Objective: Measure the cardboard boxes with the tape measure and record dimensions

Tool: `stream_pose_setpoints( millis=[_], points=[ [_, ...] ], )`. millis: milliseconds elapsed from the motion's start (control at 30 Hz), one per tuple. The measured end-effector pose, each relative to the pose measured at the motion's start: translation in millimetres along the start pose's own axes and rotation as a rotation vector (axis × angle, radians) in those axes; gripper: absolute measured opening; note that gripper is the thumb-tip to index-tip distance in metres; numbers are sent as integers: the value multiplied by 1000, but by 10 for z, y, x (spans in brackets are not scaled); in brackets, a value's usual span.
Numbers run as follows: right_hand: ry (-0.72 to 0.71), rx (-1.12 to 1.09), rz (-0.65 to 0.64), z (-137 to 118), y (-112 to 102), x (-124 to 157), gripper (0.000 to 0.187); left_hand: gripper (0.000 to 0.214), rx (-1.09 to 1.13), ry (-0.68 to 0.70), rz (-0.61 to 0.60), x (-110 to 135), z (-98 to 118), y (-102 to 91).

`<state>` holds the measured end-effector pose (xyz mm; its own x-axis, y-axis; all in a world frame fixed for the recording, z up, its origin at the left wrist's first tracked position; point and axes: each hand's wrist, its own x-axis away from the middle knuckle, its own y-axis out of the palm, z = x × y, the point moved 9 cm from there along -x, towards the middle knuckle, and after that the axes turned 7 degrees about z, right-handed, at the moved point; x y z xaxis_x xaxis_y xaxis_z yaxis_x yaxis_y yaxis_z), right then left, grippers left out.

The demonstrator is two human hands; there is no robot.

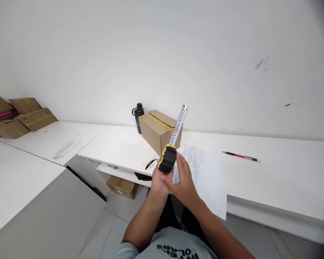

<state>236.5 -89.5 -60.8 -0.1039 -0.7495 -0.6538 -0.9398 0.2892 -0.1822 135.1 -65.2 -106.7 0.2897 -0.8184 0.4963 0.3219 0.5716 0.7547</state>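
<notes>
My left hand grips a black and yellow tape measure from below. Out of its case sticks a silver blade with printed numbers, slanting up and away. My right hand is close against the right side of the case, thumb spread from the fingers and lying over my left hand; whether its fingertips press on the case I cannot tell. Behind the blade, and partly covered by it, stands a brown cardboard box with yellow tape along its top. A black strap loop shows left of the case.
A dark bottle stands behind the box by the wall. White paper hangs past the table's front edge, with a red and black pen to its right. Several cardboard boxes are at the far left; another box is below the table.
</notes>
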Motion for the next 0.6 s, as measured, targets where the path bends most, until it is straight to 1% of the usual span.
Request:
stream_pose_setpoints(
  millis=[67,133,233,267,300,367,433,500,567,600],
  points=[
    [35,-15,-19,42,-9,-37,91,21,-31,46,-34,112,20,20],
    [105,-131,-65,68,-7,-69,88,24,-47,98,-40,194,31,5],
    [199,-339,-191,34,61,-97,88,19,-76,139,-89,265,-48,0],
    [222,-375,-211,15,79,-111,88,20,-92,160,-117,278,-75,14],
    [240,-388,-202,-2,83,-136,86,24,-105,192,-146,287,-88,36],
    [260,-377,-112,-39,53,-236,77,36,-130,279,-200,296,-58,109],
    [240,-342,17,-108,-2,-420,72,42,-172,347,-262,301,27,230],
    [193,-286,127,-192,-57,-696,73,45,-267,356,-345,315,121,382],
    [171,-238,179,-226,-67,-1045,73,48,-379,339,-413,348,221,493],
    [174,-226,196,-210,-59,-1232,70,50,-420,333,-429,366,272,517]
  ],
)
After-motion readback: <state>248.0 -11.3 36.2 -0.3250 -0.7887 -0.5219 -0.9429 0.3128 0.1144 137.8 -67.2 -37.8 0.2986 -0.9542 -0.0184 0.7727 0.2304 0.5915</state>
